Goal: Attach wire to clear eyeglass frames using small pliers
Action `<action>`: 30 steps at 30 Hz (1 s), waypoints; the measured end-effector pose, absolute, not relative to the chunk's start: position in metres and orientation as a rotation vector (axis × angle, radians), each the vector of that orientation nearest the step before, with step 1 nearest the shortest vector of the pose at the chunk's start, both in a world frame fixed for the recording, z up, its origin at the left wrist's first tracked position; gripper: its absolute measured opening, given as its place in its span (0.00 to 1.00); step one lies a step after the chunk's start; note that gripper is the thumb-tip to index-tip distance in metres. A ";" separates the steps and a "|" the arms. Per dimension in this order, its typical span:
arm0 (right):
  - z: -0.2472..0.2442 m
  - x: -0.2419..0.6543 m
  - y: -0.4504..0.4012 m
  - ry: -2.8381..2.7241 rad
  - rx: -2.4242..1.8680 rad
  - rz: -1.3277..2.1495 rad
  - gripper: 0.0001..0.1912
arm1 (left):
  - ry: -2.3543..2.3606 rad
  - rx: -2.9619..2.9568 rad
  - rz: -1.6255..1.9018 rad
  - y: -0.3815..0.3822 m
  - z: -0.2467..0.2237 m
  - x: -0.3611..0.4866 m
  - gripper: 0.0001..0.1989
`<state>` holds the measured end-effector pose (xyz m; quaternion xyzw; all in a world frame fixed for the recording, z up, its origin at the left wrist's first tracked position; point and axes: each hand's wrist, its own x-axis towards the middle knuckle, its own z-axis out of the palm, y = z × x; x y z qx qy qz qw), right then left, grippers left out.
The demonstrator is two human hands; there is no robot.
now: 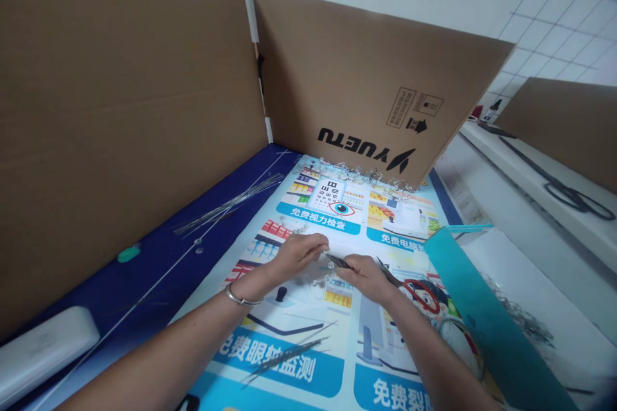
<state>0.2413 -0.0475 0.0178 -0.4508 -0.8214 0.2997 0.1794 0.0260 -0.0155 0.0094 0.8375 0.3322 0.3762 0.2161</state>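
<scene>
My left hand [301, 254], with a silver bangle [242, 296] on its wrist, pinches something too small to make out. Facing it, my right hand [366, 275] is closed around dark pliers [338, 261], whose tip points toward the left fingertips. Small clear pieces lie on the printed sheet [337, 334] just below the hands. Nearer me, a bundle of thin metal wires [289, 354] rests on that sheet. Another wire bundle [229, 205] lies on the dark blue surface at the left.
Cardboard walls [125, 109] stand at the left and back, with small wire pieces [366, 176] along the back one. A teal-edged box [496, 321] at the right holds more small metal pieces. A white case [48, 350] lies front left, and a green item [128, 253] beyond it.
</scene>
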 end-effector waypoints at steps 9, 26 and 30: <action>0.019 0.244 -0.045 -2.316 -1.362 0.802 0.20 | 0.902 2.146 0.973 -0.015 0.016 0.027 0.09; 0.010 0.249 -0.042 -2.113 -1.343 0.603 0.17 | 0.686 2.370 1.272 -0.017 0.016 0.027 0.06; 0.009 0.246 -0.044 -2.059 -1.289 0.629 0.11 | 0.672 2.507 1.384 -0.021 0.014 0.028 0.06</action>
